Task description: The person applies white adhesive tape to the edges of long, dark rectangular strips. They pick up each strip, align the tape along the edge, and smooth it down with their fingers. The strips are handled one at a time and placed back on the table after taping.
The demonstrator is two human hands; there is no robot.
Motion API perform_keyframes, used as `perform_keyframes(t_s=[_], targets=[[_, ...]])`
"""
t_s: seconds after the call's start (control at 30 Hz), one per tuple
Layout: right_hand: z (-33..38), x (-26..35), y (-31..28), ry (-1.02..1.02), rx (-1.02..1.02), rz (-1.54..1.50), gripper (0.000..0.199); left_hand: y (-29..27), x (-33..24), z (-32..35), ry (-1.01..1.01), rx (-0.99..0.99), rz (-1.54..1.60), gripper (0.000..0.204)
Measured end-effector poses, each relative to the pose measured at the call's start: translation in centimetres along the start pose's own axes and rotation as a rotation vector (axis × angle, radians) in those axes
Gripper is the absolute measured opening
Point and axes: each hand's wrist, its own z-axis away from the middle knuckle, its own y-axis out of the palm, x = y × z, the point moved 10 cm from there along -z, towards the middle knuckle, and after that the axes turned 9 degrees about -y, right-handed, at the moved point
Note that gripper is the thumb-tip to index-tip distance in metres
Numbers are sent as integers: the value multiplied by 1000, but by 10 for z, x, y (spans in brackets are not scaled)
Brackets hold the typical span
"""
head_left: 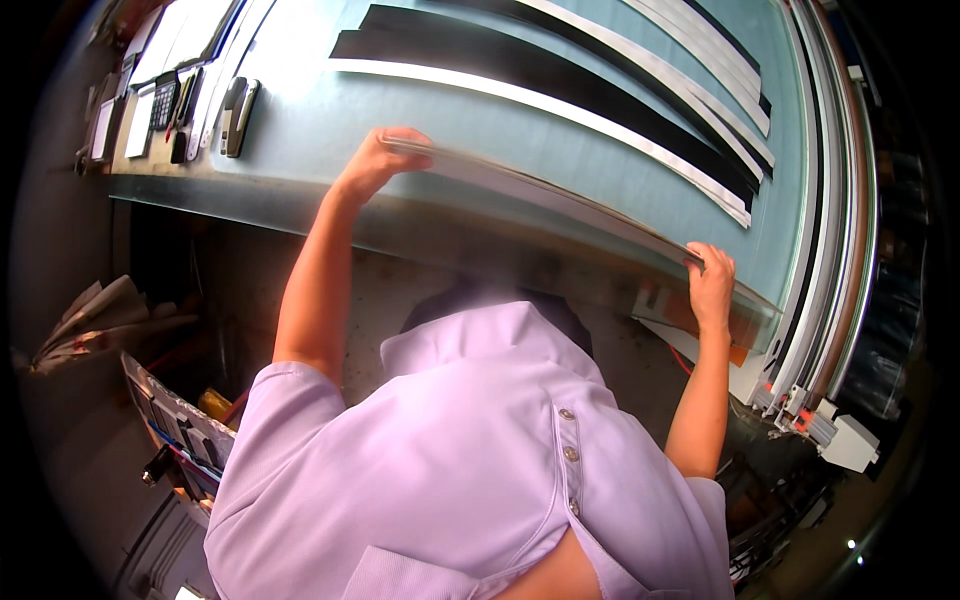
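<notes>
A long, thin, pale strip or stack of strips (550,195) spans the gap between my hands, lengthwise along the near edge of the table (285,125). My left hand (388,158) is closed around its left end, with the thumb side up. At the other end my right hand (712,280) pinches it near the table's right front corner. Whether it is one piece or several layers cannot be made out. Just beyond it lie long black strips (500,78) and white strips (560,122), partly overlapping and fanned toward the right.
A stapler (238,117) and a calculator (164,104) lie at the table's left, with papers (185,40) behind them. Long metal rails (830,190) run down the right side, ending in a white fitting (850,443). Brown paper (100,318) sits low at left.
</notes>
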Motion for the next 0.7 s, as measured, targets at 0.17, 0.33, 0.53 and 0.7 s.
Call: perform_keyframes(t_s=[0.17, 0.33, 0.53, 0.7], targets=[[4, -4, 3, -10, 31, 10, 15, 13, -4, 2, 12, 6, 87, 18], [8, -5, 5, -19, 41, 17, 13, 19, -15, 9, 20, 14, -23, 15], [6, -7, -1, -50, 53, 75, 16, 25, -12, 4, 49, 7, -18, 15], [-10, -14, -13, -82, 33, 60, 18, 29, -14, -6, 117, -9, -59, 11]])
